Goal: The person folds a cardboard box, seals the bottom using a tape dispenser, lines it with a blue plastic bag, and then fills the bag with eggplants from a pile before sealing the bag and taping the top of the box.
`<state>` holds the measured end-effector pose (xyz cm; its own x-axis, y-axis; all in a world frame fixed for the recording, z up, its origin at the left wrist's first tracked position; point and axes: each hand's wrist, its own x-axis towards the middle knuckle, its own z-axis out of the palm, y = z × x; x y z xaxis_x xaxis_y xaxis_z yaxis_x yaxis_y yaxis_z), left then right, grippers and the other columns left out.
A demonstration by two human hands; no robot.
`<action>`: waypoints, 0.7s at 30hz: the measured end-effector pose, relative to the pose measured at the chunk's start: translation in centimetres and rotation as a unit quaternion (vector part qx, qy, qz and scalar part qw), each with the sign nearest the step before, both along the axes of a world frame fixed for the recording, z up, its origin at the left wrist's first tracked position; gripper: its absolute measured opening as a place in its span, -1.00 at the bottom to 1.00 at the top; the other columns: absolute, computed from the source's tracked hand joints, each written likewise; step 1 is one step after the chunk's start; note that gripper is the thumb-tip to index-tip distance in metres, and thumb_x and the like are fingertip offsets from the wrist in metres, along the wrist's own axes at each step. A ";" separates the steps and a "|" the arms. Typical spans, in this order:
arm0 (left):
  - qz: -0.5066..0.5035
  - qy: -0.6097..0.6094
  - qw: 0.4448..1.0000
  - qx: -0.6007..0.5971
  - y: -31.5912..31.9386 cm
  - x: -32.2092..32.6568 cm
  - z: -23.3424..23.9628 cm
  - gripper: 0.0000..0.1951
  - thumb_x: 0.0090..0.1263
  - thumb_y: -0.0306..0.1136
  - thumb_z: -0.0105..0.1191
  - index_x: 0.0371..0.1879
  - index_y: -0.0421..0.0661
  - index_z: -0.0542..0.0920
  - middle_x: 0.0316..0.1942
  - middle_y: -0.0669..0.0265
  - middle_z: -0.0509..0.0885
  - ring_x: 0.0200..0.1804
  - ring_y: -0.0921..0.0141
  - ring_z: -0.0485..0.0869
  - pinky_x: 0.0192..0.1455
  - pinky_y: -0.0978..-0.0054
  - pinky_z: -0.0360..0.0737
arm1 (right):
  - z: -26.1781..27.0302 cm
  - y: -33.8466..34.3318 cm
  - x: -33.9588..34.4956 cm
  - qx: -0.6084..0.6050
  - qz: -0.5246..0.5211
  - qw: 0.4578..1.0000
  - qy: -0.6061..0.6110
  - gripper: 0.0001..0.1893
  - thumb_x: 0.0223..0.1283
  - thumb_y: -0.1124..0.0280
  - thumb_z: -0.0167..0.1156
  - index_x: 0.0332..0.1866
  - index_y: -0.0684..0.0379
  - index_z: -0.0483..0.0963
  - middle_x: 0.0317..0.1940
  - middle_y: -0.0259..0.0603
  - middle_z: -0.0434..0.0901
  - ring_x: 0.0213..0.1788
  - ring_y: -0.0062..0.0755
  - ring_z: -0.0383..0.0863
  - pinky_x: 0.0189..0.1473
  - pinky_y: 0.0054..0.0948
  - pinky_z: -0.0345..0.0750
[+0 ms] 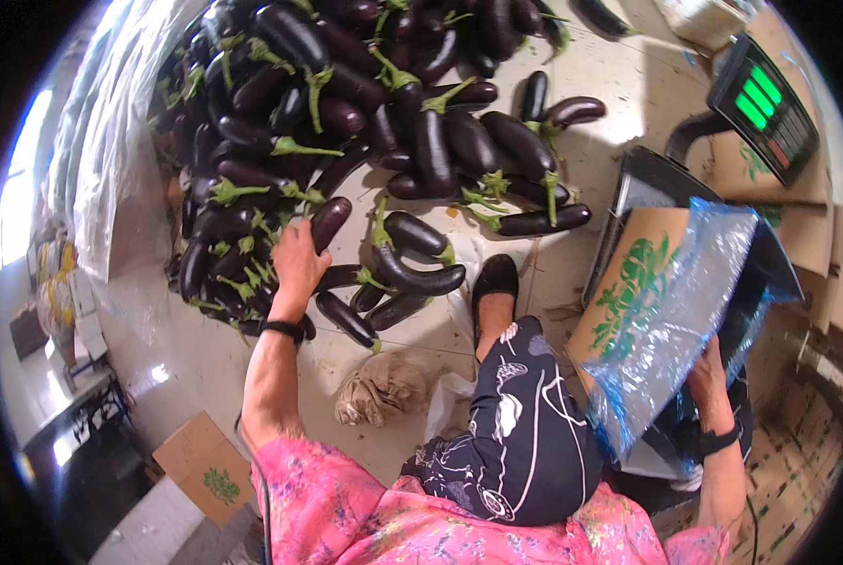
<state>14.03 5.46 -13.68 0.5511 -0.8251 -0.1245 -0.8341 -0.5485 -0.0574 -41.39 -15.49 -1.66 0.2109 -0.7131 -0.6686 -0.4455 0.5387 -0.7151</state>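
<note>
My left hand (pixel 298 258) is closed around a dark purple eggplant (pixel 331 222) at the near side of a large heap of eggplants (pixel 351 85) on the floor. On my right, a cardboard box (pixel 630 282) printed with green vegetables sits on a platform scale (pixel 662 180). Blue clear plastic liner (pixel 683 304) hangs out over the box's side. At the box's opening, my right hand (pixel 707 374) is partly hidden by the liner and touches its edge; what its fingers hold does not show. Several loose eggplants (pixel 421 272) lie between the heap and my foot.
The scale's lit green display (pixel 764 106) stands on a post behind the box. A crumpled brown cloth or bag (pixel 381 392) lies near my leg. Clear plastic sheeting (pixel 103 148) hangs at left. Another printed carton (pixel 206 466) is at lower left, and flattened cardboard (pixel 789 438) covers the lower right.
</note>
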 end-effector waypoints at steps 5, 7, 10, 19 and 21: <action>0.119 0.436 0.855 -0.253 -6.4 -7.3 9.1 -0.44 0.18 -0.49 0.23 0.18 -0.28 0.37 -0.08 0.21 0.59 -0.08 0.47 0.57 0.02 0.52 0.53 | -0.1 -1.4 1.1 -0.051 0.082 0.988 -0.120 -0.31 0.27 0.43 0.18 0.44 0.27 0.04 0.28 -0.12 0.32 0.27 -0.35 0.35 0.29 -0.39 0.33; 0.068 0.474 0.813 -0.331 -8.4 -8.8 12.9 -0.46 0.22 -0.51 0.17 0.20 -0.30 0.34 -0.04 0.23 0.56 -0.03 0.44 0.55 0.07 0.52 0.49 | 0.1 -2.6 2.1 -0.037 0.099 0.989 -0.101 -0.30 0.27 0.34 0.20 0.43 0.29 0.06 0.29 -0.02 0.33 0.29 -0.29 0.34 0.29 -0.40 0.33; -0.016 0.549 0.754 -0.361 -15.8 -14.7 19.6 -0.37 0.26 -0.19 0.15 0.25 -0.31 0.34 0.00 0.20 0.57 -0.02 0.45 0.54 0.15 0.50 0.43 | 3.4 -4.4 1.3 -0.100 0.113 0.987 0.054 -0.38 0.35 0.25 0.12 0.40 0.32 0.13 0.28 -0.05 0.36 0.29 -0.33 0.34 0.28 -0.43 0.32; -0.246 0.716 0.597 -0.266 -23.0 -32.0 23.9 -0.59 0.31 -0.16 0.19 -0.09 -0.30 0.59 -0.35 0.06 0.68 -0.29 0.37 0.68 -0.22 0.41 0.60 | 15.3 -1.6 5.0 -0.162 -0.062 0.955 -0.239 -0.46 0.24 0.28 0.23 0.26 0.32 0.32 0.08 -0.19 0.51 0.12 -0.46 0.49 0.22 -0.44 0.37; -0.247 0.754 0.591 -0.146 -21.7 -31.7 22.4 -0.63 0.41 -0.26 0.10 0.06 -0.27 0.55 -0.27 0.27 0.66 -0.20 0.51 0.59 -0.11 0.54 0.56 | 14.1 -1.2 3.1 -0.117 -0.114 0.969 -0.186 -0.50 0.26 0.25 0.17 0.21 0.33 0.35 0.03 -0.20 0.56 0.06 -0.46 0.54 0.19 -0.42 0.41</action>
